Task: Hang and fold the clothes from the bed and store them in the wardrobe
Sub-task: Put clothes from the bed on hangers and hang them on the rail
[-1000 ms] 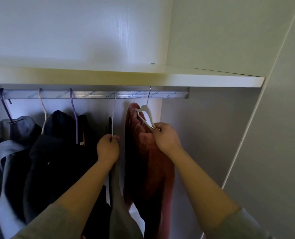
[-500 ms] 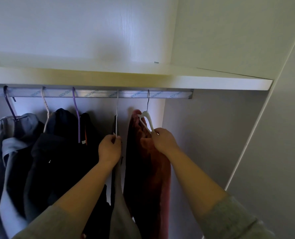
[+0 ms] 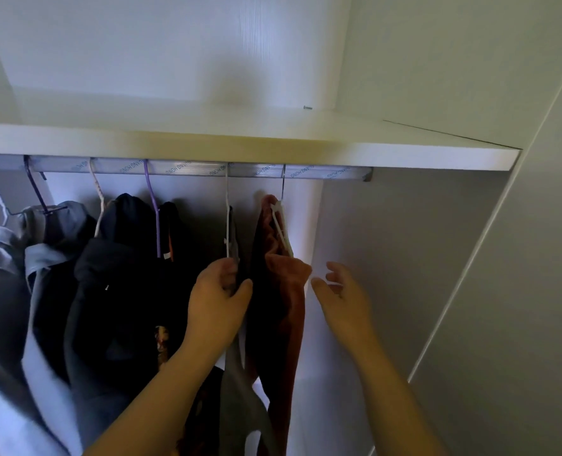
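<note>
A rust-red fleece garment (image 3: 281, 311) hangs on a white hanger (image 3: 279, 222) at the right end of the metal wardrobe rail (image 3: 187, 168). My right hand (image 3: 342, 291) hovers just right of it, fingers spread, holding nothing. Beside it, a thin white hanger (image 3: 227, 225) carries a dark and grey garment (image 3: 240, 399). My left hand (image 3: 219, 301) grips that hanger and cloth at its lower end.
Further left on the rail hang a black hoodie (image 3: 122, 258) on a purple hanger (image 3: 153, 209) and grey hooded tops (image 3: 26, 274). A white shelf (image 3: 246, 149) runs above the rail. The wardrobe side wall (image 3: 404, 258) stands to the right.
My right hand has let go of the red garment's hanger and drawn back to the right, fingers opening. The red garment now hangs free. My left hand keeps its hold.
</note>
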A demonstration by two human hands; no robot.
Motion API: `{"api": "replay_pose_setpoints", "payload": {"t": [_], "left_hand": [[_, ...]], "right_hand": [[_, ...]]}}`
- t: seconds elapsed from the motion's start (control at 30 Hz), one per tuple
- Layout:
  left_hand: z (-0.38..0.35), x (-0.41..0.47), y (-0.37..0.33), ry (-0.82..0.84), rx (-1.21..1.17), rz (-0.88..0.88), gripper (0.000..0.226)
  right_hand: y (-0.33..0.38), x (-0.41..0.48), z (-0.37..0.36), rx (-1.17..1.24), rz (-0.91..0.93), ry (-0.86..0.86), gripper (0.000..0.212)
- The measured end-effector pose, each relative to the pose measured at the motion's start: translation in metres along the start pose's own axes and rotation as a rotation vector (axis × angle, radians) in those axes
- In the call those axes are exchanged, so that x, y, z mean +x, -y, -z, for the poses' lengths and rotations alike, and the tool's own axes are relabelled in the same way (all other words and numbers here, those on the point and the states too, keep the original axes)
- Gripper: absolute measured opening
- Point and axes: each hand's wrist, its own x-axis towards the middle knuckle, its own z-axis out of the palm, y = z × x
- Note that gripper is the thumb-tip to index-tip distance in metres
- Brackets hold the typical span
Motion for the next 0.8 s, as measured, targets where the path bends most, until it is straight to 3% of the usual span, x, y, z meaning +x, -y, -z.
{"api": "replay_pose_setpoints", "payload": {"t": [0.1, 0.33, 0.53, 0.8], "left_hand": [[-0.003, -0.014, -0.010, 0.035, -0.023, 0.018, 0.043], [-0.020, -0.032, -0.029, 0.108, -0.065, 0.026, 0.032], [-0.041, -0.039, -0.050, 0.326, -0.247, -0.058, 0.024], [-0.055, -0.065, -0.043, 0.670, -0.464, -0.041, 0.032]], "right_hand": [[-0.008, -0.011, 0.006, 0.038, -0.025, 0.017, 0.039], [-0.016, -0.031, 0.028, 0.049, -0.056, -0.047, 0.035], [-0.022, -0.062, 0.055, 0.050, -0.115, -0.258, 0.032], [-0.020, -0.130, 0.051, 0.076, -0.217, -0.577, 0.027]]}}
